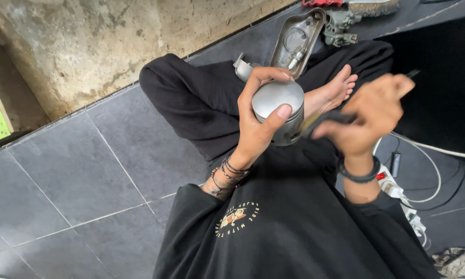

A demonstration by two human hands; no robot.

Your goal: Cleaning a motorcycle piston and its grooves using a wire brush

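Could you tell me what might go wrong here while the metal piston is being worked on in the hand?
The left hand grips the smooth piston with only fingers and thumb, directly over a bare foot; a slip could drop it there. The right hand moves a dark tool, blurred, close to the left thumb. White cables lie by the right side and could snag.

Metal tray point(315, 23), perhaps carburetor point(340, 26), power strip point(398, 194).

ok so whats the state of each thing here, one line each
piston: gripped upright, crown up, in the left hand
brush: held in the right hand, blurred, tip against the piston's side
metal cover: lying on the floor, hollow side up
power strip: on the floor, white cable plugged in
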